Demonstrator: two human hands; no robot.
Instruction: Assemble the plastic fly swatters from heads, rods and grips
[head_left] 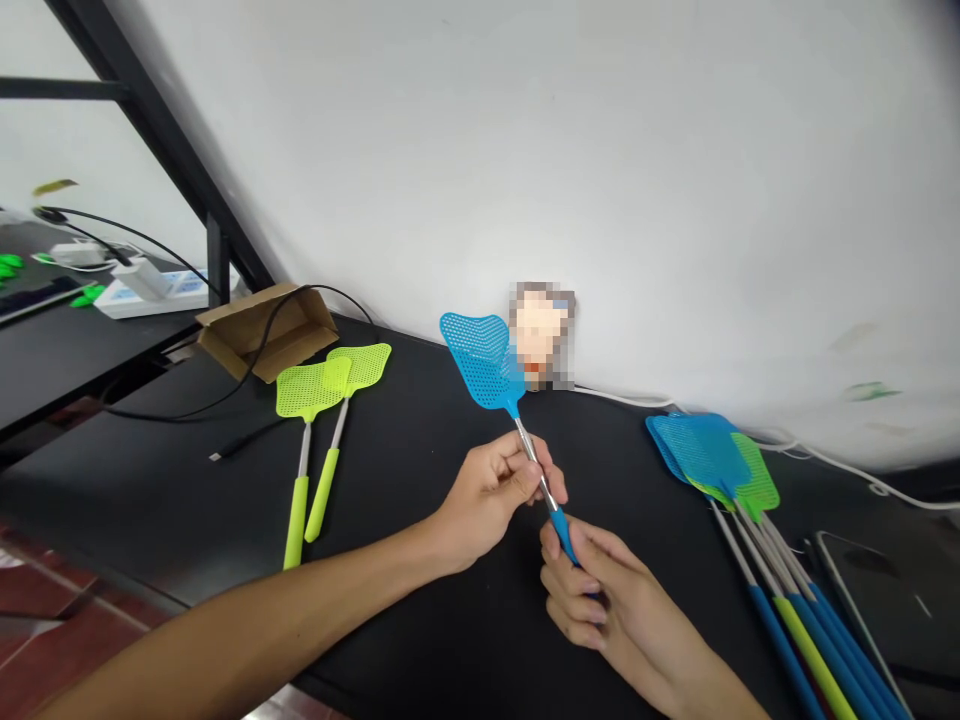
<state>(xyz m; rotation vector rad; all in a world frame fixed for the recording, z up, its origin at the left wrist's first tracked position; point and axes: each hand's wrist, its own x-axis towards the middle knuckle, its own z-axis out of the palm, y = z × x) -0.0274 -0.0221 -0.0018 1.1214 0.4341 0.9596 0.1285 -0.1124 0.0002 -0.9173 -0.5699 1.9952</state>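
A blue fly swatter (484,365) is held at a slant over the black table, its perforated head up and to the left. My left hand (502,480) pinches the metal shaft below the head. Lower down, my right hand (600,590) is wrapped round the blue handle, whose end is partly hidden by the fingers. On the left lie two yellow-green fly swatters (306,395), their heads overlapping. At the right, several blue and green fly swatters (701,450) lie in a stack with their handles toward me.
An open cardboard box (270,335) sits at the back left, with a black cable (259,350) looping across it. A white power strip (154,290) lies beyond the black metal frame (161,130). A dark flat device (870,590) lies at the right edge. A pixelated patch (541,335) shows by the wall.
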